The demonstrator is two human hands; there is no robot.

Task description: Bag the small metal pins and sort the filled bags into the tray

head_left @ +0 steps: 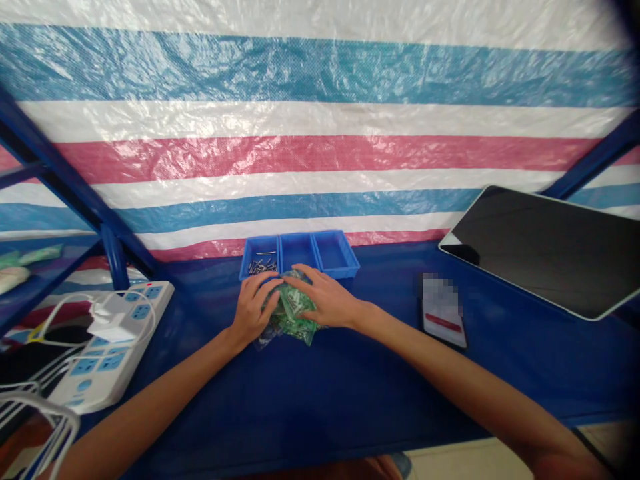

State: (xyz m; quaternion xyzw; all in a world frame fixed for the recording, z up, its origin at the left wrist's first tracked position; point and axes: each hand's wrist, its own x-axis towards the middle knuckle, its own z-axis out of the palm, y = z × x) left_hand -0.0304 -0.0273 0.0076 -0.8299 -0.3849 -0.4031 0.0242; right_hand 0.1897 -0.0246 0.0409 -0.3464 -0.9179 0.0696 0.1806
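Observation:
A heap of small see-through plastic bags (296,308), mostly green with some darker bluish ones, lies on the blue tabletop. Silvery metal pieces seem to show inside, too small to name. From the left, my left hand (255,305) curves its fingers around the heap. On the other side, my right hand (330,300) cups the bags, fingers over the top and thumb at the near side. Just behind the heap stands a blue three-compartment tray (345,272). Its left compartment holds small metal parts (263,267), and the other two show bare floors.
At the left lies a white power strip (145,300) with a white plug (113,323) and tangled cables (45,407). To the right are a phone (443,313) and a large dark-screened panel (555,250). A striped plastic sheet (320,153) hangs behind, between blue frame posts (114,257).

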